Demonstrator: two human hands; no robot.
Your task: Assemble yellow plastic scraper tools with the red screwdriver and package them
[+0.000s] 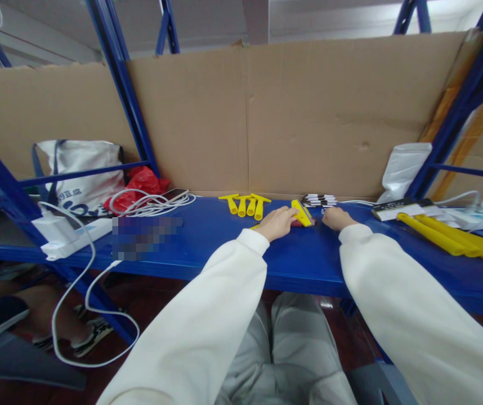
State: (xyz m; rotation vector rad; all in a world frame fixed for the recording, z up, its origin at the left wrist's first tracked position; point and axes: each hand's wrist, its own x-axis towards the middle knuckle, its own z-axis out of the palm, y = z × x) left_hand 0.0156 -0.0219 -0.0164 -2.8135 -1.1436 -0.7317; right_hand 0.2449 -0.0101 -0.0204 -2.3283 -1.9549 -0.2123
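Observation:
My left hand (276, 223) is closed around a yellow scraper (303, 214), whose flat, wide head points to the right above the blue table. Something reddish shows under the head, too small to make out. Close by on the right, my right hand (338, 218) has its fingers pinched together low at the tabletop; what they hold, if anything, is hidden. Just behind the hands lies a stack of small black-and-white packets (320, 200). Several yellow T-shaped scraper pieces (245, 206) rest in a row to the left of my left hand.
Long yellow tubes (448, 239) lie at the right beside black-and-white cards (402, 208). Coiled white cable (152, 202), a power strip (76, 239) and a cloth bag (85, 174) occupy the left. Cardboard (309, 118) walls the back, between blue posts (123, 84). Another person's leg (51, 309) shows lower left.

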